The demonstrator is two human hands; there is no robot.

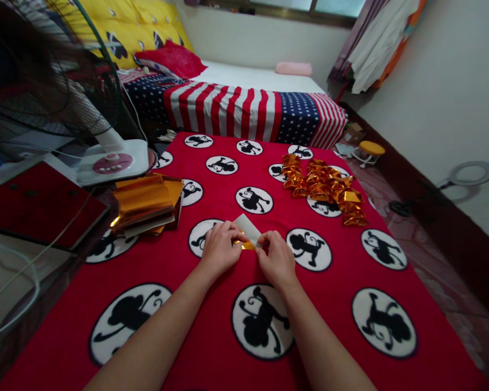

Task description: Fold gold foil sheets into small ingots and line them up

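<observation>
In the middle of the red cloth (212,336), a small sheet of gold foil paper (245,227) lies with its pale back upward and a gold fold along the near edge. My left hand (224,243) grips its left side, fingers bent over the fold. On the right side, my right hand (276,255) pinches the paper between thumb and fingertips. Part of the sheet is hidden under the fingers. A stack of gold foil sheets (144,198) sits to the left. At the back right lie several folded gold foil pieces (324,184) in rows.
An electric fan (110,157) stands at the left beside a dark red box (41,198), with a pale cable looping nearby. Beyond the cloth is a bed with a striped cover (232,111). A yellow stool (370,148) and a ring light (471,172) are at the right.
</observation>
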